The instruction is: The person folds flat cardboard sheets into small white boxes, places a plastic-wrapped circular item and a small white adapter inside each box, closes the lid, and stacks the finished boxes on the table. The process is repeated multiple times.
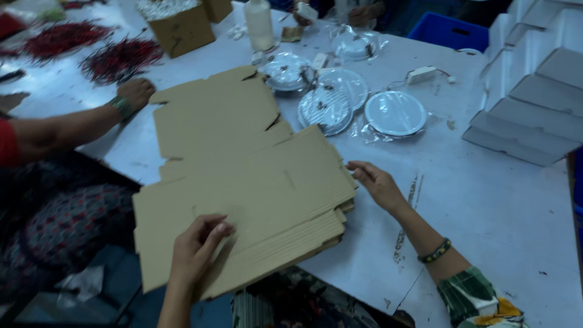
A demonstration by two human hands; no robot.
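**Both hands on flat cardboard stack, near desk edge**

Stack of flattened cardboard blanks (243, 182) lies on the white desk (498, 200), overhanging the near edge toward the person. Left hand (197, 246) sits on the stack's near-left part, fingers (220, 229) curled down and pressing the top sheet, thumb side at the cut edge (can't tell if it grips under the sheet). Right hand (376, 182) is at the stack's right edge, fingers loosely spread, tips touching or just beside the cardboard corner; holding nothing.

Beyond the stack, toward the far edge: several round white lamp discs (396, 113) in clear wrap, some overlapping, a small white driver box (421, 74) with wires beside them, a white bottle (259, 24), and an open brown carton (181, 27). Far-left corner has heaps of red and dark wires (118, 59). Another person's hand (135, 92) rests on the desk by the stack's far-left corner. Stacked white foam trays (534, 103) sit at the right edge.
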